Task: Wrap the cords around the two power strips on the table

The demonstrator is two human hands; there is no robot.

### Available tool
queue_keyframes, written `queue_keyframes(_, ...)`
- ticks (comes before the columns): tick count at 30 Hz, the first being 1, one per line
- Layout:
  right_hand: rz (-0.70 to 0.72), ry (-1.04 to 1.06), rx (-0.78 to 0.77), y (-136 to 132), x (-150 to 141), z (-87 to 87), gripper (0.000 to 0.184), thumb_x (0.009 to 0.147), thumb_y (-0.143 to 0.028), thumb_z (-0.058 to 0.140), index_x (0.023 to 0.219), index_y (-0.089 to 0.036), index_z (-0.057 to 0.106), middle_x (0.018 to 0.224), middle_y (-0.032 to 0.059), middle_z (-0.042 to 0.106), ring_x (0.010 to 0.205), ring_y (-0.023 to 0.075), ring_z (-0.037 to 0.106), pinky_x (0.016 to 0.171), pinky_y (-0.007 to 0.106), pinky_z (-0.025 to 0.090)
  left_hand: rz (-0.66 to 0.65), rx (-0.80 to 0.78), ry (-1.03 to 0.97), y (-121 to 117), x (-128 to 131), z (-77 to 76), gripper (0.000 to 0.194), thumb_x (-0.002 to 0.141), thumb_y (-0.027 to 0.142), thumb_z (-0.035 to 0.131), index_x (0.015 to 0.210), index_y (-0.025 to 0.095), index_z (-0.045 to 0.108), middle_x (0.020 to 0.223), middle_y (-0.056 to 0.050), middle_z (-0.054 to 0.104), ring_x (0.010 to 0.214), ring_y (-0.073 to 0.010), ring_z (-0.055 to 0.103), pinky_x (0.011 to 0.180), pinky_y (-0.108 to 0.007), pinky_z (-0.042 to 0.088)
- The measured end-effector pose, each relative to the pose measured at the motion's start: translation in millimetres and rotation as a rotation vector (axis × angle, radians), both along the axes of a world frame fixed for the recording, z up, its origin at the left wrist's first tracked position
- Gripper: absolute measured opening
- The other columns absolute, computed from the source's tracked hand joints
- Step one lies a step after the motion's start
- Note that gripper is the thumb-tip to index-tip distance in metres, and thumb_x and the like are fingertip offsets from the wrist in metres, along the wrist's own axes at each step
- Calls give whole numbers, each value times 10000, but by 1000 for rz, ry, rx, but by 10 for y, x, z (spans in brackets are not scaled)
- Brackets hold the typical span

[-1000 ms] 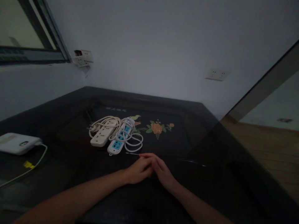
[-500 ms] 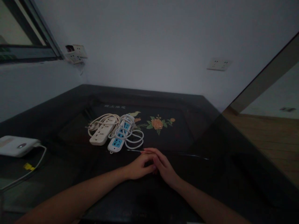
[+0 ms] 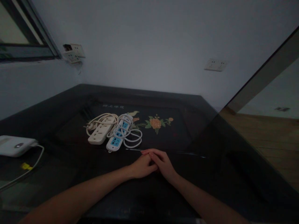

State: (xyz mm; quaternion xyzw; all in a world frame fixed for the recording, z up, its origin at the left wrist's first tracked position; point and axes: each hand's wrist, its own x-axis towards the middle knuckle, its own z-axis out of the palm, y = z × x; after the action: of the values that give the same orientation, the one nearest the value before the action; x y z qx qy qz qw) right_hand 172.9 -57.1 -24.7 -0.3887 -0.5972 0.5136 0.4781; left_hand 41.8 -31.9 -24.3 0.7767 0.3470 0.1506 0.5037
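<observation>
Near the front of the dark table, my left hand [image 3: 141, 167] and my right hand [image 3: 165, 165] are clasped together. The right fingers lap over the left hand, and the left fingers are partly hidden beneath them. No object shows in either one. Beyond them, to the left, lie two power strips side by side: a white power strip [image 3: 101, 132] with a cream cord coiled on it, and a white-and-blue power strip [image 3: 116, 142] wrapped in its white cord. The hands do not touch either strip.
The black table [image 3: 149, 196] has a flower picture [image 3: 155, 123] on its top. At the left edge lies a white box-shaped device [image 3: 17, 146] with a cable and yellow tag [image 3: 26, 166]. Wall sockets [image 3: 216, 64] are on the wall behind; a window [image 3: 21, 31] is upper left.
The right thumb has come up over the left hand, and the gap between the hands has closed. The view has shifted slightly; the power strips lie as before.
</observation>
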Motion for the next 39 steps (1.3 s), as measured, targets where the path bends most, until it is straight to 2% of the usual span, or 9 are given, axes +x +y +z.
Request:
queue_keyframes(6,43,-47,20,-27,-18,27,286,912,-403,521,995,-224,728,1064,61,726,1035,214,649,964,378,447,-60,15,-99,6,-76,-11,322,739,53,508,1025,103,648,1077,-86,696,955,-188,638,859,-305,499)
queue_keyframes(11,67,-72,12,-21,-15,44,307,917,-414,506,1040,-226,716,1079,62,721,1048,216,644,955,375,456,-55,-42,-88,3,-77,-49,228,753,65,499,902,99,668,886,-61,721,826,-170,657,771,-276,513)
queue_keyframes(20,71,-69,-16,-17,-5,36,324,923,-432,493,1055,-234,712,1088,56,718,1065,215,636,967,375,451,-27,-87,-86,7,-67,-77,204,747,59,490,839,106,666,754,-32,696,711,-144,639,659,-231,508)
queue_keyframes(39,91,-79,-5,-8,5,24,328,927,-438,487,1078,-242,702,1120,53,709,1079,208,629,972,363,442,-44,-63,-102,13,-78,-134,205,744,73,502,852,115,671,806,-33,705,761,-152,649,718,-246,520)
